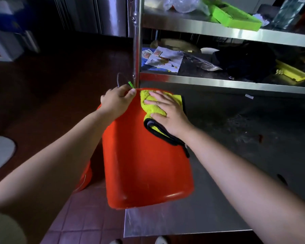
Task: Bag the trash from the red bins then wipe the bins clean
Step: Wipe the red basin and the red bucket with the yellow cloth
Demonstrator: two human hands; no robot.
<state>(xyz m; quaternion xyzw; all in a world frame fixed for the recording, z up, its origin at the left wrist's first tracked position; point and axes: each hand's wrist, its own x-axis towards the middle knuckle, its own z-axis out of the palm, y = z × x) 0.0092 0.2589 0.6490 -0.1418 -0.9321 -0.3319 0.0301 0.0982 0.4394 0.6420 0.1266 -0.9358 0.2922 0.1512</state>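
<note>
Red tiles on the floor (48, 95) are on my left, dark and bare, with lots of room there. My left hand (116, 101) comes next. Its fingers are curled tight on the far edge of the red bin (144, 164), right beside the shiny shelf post (136, 50). I think I hold it there so the bin does not slide when I rub.

That bin lies tipped over on the corner of the steel table (218, 199), and its near end hangs out over the table's edge above the floor. A bit of a second red bin (85, 175) peeks out lower down, under my left arm.

My right hand (167, 111) is spread flat, pressing the yellow cloth (148, 101) onto the bin's upper side near the far end. I am wiping, I think. Most of that side, toward me, is bare and free for rubbing.

Further right, the table is wide and open. Shelves (227, 81) above it hold papers and green trays.
</note>
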